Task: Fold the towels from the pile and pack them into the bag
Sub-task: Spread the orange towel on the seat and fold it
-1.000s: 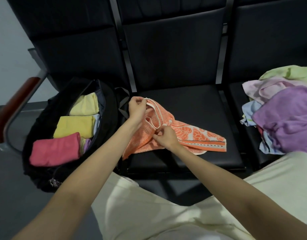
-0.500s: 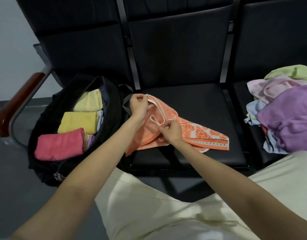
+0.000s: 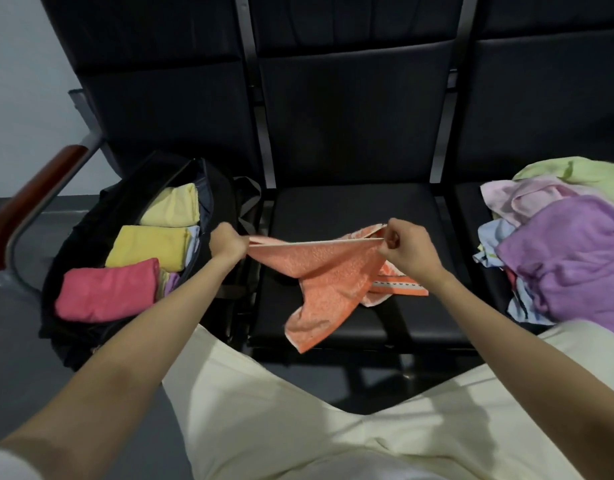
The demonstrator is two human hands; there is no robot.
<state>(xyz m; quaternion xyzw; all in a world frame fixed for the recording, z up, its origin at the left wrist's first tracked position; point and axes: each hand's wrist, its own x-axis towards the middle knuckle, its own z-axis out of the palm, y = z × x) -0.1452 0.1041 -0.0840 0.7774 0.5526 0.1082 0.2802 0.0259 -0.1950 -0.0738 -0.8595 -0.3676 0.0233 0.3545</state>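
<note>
From the head view, I am looking at the orange towel [image 3: 328, 271] stretching across the middle seat [image 3: 350, 209]: its pale hemmed top edge is pulling taut in a straight line between my two hands, while the rest is sagging in loose folds, one corner hanging over the seat's front edge and a patterned, striped end lying crumpled on the seat under my right wrist. My left hand [image 3: 227, 242] is closing in a fist around the towel's left corner, just beside the seat's left edge. My right hand [image 3: 407, 249] is pinching the other end of that hem between curled fingers, above the seat's middle. The black bag [image 3: 91, 327] is lying open on the left seat, holding folded towels: a pink one [image 3: 108, 291] nearest me, a yellow one [image 3: 149, 245] behind it, a paler yellow one [image 3: 174, 206] beyond. The unfolded pile [image 3: 568, 247] is heaping on the right seat.
</note>
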